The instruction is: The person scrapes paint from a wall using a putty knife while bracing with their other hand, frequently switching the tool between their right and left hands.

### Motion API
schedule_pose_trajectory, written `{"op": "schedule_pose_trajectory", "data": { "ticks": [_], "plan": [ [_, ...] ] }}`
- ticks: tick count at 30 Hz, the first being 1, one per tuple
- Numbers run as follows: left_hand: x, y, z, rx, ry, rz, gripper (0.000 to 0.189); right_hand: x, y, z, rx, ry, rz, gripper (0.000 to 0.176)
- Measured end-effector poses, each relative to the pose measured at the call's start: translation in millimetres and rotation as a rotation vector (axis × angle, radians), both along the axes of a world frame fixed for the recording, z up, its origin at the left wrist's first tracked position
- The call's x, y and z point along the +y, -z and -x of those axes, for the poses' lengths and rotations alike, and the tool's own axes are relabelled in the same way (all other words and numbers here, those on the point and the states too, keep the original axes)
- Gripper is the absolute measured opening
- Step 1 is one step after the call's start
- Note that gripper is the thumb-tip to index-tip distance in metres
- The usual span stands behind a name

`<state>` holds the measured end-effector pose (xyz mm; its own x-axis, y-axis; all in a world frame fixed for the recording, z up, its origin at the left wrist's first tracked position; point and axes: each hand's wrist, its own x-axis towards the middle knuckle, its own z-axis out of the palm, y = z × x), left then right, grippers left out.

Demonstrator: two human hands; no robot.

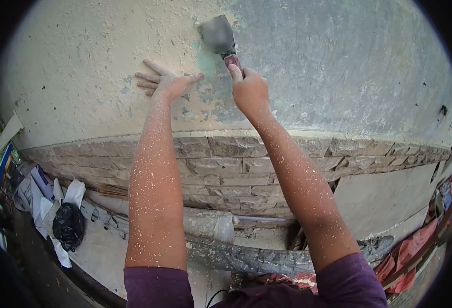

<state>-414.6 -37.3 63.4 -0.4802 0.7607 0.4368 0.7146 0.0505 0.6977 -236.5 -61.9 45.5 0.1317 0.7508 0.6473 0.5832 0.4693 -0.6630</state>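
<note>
My right hand (250, 92) is wrapped round the dark red handle of a paint scraper (219, 36), its wide metal blade pointing up against the wall (313, 66). Cream paint, rough and flaking, covers the wall's left side; bare grey shows to the right, with a pale green patch below the blade. To the left of the scraper, my left hand (165, 82) lies spread on the painted part, fingers pointing left and thumb right. Pale paint flakes dot both forearms.
A stone-clad band (221, 164) runs along the wall's lower part. Below lie a black plastic bag (68, 226) and white scraps at left, a grey dusty sheet (251, 256) in the middle, and a red sheet (406, 251) at right. A pale board (380, 197) leans against the stonework.
</note>
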Motion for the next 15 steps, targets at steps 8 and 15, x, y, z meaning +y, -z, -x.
{"op": "schedule_pose_trajectory", "data": {
  "ticks": [8,15],
  "plan": [
    [7.5,-6.2,5.5,-0.025,-0.016,0.126,0.158,-15.4,11.0,-17.9,0.064,-0.024,0.166,0.055],
    [2.0,-11.3,4.8,-0.055,-0.016,0.110,0.158,4.5,28.9,-11.5,-0.011,0.126,-0.080,0.056]
  ]
}}
